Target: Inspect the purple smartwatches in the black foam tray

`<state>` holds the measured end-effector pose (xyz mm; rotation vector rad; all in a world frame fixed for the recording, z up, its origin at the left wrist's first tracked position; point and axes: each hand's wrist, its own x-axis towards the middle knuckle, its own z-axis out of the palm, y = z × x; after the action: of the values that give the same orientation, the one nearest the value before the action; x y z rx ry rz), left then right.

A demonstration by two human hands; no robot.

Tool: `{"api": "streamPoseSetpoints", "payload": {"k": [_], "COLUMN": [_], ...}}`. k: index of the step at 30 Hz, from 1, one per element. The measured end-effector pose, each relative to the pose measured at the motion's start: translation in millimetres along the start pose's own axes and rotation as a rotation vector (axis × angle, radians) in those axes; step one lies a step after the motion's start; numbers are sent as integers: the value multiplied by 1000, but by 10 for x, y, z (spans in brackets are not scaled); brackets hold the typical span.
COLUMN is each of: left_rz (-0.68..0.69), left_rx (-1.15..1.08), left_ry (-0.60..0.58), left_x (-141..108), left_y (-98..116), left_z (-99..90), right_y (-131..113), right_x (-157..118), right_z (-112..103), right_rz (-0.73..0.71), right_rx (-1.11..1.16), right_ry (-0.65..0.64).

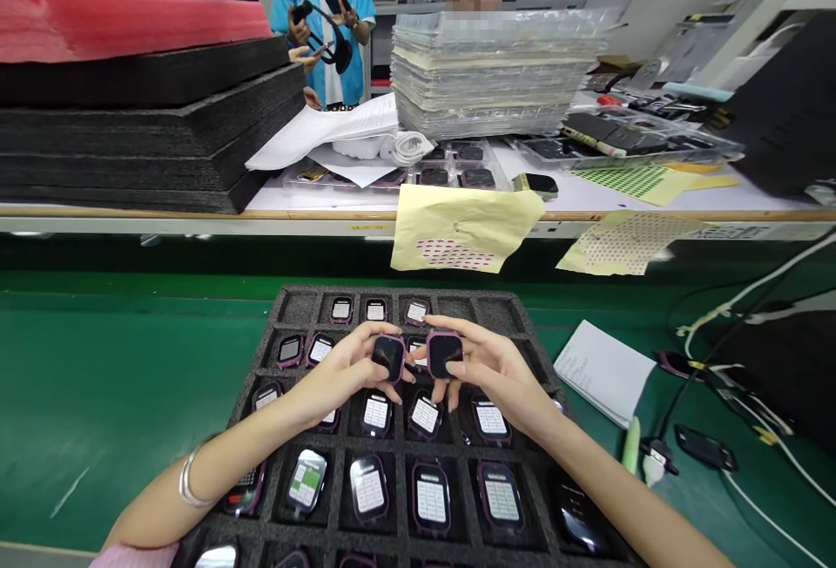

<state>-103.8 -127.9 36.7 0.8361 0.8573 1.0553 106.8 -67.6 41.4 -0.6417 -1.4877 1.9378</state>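
Note:
My left hand [359, 363] grips a small dark-screened smartwatch [389, 356] by its edges. A second watch with a purple frame and a dark screen [445, 354] is held in my right hand [487, 363], thumb on its lower edge. Both hands are side by side above a black foam tray [261, 350] divided into compartments. Many of these hold watches, such as one with a lit white screen [431, 498] and one showing a green patch [306, 479]. Several compartments at the tray's back right hold no watch.
The tray lies on a green mat [131, 394]. At right are a white notepad [604, 372], a black device [705, 448] and cables. A raised shelf behind carries black foam sheets [131, 132], stacked clear trays [489, 71] and hanging yellow sheets [463, 228]. People stand beyond.

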Motion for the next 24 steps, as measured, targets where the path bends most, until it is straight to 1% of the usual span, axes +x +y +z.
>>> {"api": "streamPoseSetpoints", "payload": {"k": [3,6,11,13,17,21,24], "left_rz": [42,106,236,257,286,290,317], "left_rx": [58,184,555,639,725,705,718], "left_ry": [-13,5,152,160,136,135,121], "left_x": [7,17,21,15,-8,-23,-27], "left_y": [-10,-35,-82,-80,-59,-72,-86], "left_z": [-1,-10,-33,-29,-15,-21,-24], "right_y": [-17,-30,-28,-25,-25,-20,-22], "right_x": [-1,1,0,-7,-25,-21,-9], "right_z": [6,11,10,1,-19,-21,-15], "right_rz": [-8,-21,-52,-44,-10,-13,-14], "right_rx": [-11,-6,1,-25,-57,-9,28], "right_ry": [10,-7,-49,-57,-53,-43,-72]}}
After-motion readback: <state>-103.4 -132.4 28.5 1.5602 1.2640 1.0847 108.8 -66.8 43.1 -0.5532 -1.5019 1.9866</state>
